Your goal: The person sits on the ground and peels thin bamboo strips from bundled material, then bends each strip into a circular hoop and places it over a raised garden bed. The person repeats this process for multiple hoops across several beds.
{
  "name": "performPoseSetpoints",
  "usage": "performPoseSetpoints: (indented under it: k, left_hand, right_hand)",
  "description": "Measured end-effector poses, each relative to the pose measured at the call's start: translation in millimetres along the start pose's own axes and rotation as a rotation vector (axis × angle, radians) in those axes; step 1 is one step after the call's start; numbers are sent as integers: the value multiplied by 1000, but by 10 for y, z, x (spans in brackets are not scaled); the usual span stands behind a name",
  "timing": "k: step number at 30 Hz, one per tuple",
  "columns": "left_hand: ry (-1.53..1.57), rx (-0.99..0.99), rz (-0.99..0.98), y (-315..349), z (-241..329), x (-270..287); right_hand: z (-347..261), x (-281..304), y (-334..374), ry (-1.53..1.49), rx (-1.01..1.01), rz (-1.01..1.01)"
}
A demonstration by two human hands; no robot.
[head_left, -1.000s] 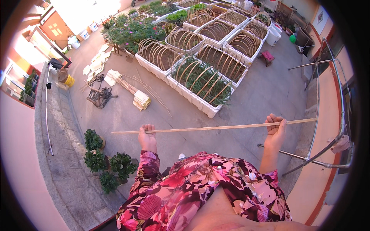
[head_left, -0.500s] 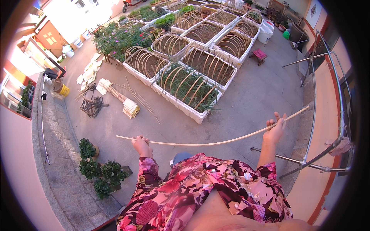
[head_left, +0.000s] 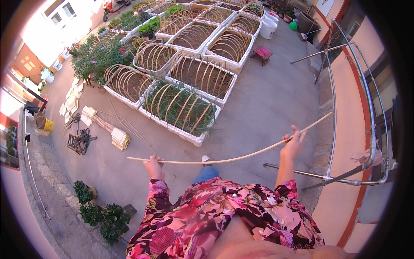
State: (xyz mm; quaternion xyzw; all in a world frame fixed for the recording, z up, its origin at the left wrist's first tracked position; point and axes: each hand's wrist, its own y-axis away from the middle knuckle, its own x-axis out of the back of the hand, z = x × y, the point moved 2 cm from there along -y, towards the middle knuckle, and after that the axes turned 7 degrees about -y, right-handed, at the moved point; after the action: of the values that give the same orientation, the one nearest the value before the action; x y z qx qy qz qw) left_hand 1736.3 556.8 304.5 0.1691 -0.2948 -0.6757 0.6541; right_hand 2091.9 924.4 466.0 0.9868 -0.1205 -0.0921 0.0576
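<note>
A long, thin bamboo strip (head_left: 233, 159) spans the space in front of my body, bowed gently downward in the middle. Near its left end, my left hand (head_left: 154, 167) is closed around it, thumb on top. My right hand (head_left: 294, 142) grips it toward the higher right end, with some fingers raised off the strip. Ahead stands a white planter box (head_left: 170, 126) of grassy green plants, arched over by bent strips. Behind it, another white planter (head_left: 235, 86) holds bare soil under similar hoops (head_left: 202, 75).
A metal pipe frame (head_left: 332, 129) stands at the right by the wall. Potted leafy plants (head_left: 110, 222) sit at lower left. Rolled pale sheeting (head_left: 120, 139), loose strips (head_left: 129, 125) and a dark strap bundle (head_left: 79, 142) lie on the ground. A small red stool (head_left: 262, 53) is farther off.
My view has turned right and I have stepped forward, so the planters sit farther left and a shoe shows below the strip. Both hands keep their hold on the bamboo strip.
</note>
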Motion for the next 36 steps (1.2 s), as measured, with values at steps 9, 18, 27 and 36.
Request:
performPoseSetpoints:
  k: [9, 18, 27, 36]
  left_hand:
    - [-121, 77, -30, -455, 227, -1118]
    - [-163, -112, 11, -632, 615, -1658]
    - [-71, 32, 256, -381, 222, -1468]
    - [-108, 342, 482, 51, -1056, -2344]
  right_hand:
    - [280, -639, -901, 64, -70, 116]
    - [860, -1363, -1459, 113, -190, 92]
    - [1631, -2124, -2158, 268, -381, -181]
    - [2951, -2561, -3355, 659, -330, -363]
